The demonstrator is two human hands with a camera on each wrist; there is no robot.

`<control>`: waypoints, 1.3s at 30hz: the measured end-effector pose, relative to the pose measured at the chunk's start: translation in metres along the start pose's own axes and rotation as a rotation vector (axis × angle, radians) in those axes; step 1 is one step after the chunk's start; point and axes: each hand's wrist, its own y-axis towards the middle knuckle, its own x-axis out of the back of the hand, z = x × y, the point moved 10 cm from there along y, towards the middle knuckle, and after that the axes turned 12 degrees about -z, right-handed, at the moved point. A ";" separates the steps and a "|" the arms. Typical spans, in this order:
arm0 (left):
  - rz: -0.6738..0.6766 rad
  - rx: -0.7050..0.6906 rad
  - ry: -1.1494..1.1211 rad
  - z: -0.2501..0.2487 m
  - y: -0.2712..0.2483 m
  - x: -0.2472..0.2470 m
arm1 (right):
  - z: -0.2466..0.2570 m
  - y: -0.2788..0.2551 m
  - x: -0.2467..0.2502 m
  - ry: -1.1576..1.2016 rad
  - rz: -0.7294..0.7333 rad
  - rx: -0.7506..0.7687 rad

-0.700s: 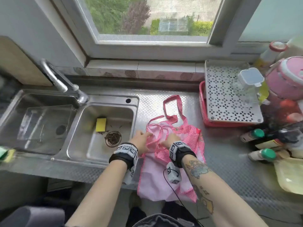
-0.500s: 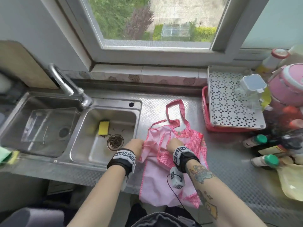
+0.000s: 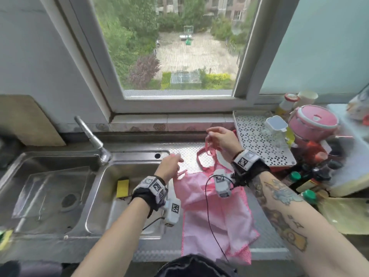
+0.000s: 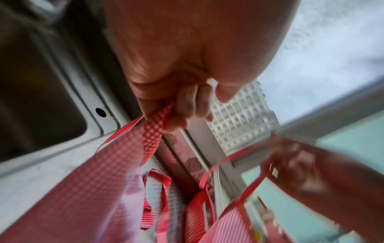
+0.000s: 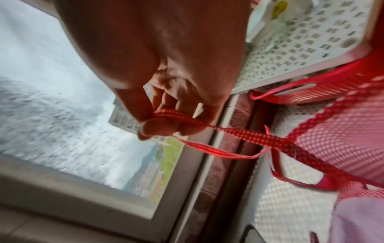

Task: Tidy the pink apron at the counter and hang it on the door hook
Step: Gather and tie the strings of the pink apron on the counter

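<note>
The pink apron [image 3: 209,212] lies on the steel counter [image 3: 265,244] right of the sink, its lower hem hanging over the front edge. My left hand [image 3: 171,164] pinches the apron's top left corner with its dotted trim [image 4: 153,129], lifted a little off the counter. My right hand [image 3: 219,138] is raised near the window sill and pinches a thin dotted pink strap [image 5: 239,133] between thumb and fingers. The neck loop [image 3: 201,160] lies on the counter between my hands. No door hook is in view.
A double steel sink [image 3: 127,176] with a tap [image 3: 93,140] and a yellow sponge [image 3: 122,188] is on the left. A white perforated tray [image 3: 259,144] on a red basket, a pink pot [image 3: 313,124] and bottles [image 3: 303,178] crowd the right. The window is straight ahead.
Both hands have risen from the bunched apron. The right hand has pulled a strap up and back toward the window, the left lifted the top corner leftward. My view has tilted upward.
</note>
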 end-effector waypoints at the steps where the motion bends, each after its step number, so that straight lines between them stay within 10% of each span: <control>1: 0.045 -0.092 0.143 -0.008 -0.009 -0.005 | 0.011 -0.011 -0.010 0.001 0.051 0.037; 7: 0.394 -0.185 0.469 -0.002 -0.055 -0.056 | 0.004 -0.085 -0.079 -0.383 0.512 0.221; 9: 0.103 0.084 0.798 -0.002 -0.048 -0.036 | -0.010 -0.091 -0.084 -0.553 0.580 0.240; 12: 0.432 -0.232 0.443 0.003 -0.058 -0.065 | -0.011 -0.071 -0.065 -0.558 0.448 0.223; 20: 0.501 -0.257 0.042 -0.013 -0.067 -0.057 | -0.052 -0.068 -0.041 -0.840 0.560 0.110; 27: 0.206 -0.193 0.161 0.002 -0.033 -0.028 | -0.040 -0.055 -0.024 -0.961 0.408 0.376; 33: 0.119 -0.159 0.074 -0.003 -0.026 -0.016 | -0.084 -0.074 -0.032 -0.912 0.592 0.051; 39: 0.291 -0.154 -0.002 -0.009 -0.038 -0.034 | -0.057 -0.041 -0.046 -1.331 0.174 0.531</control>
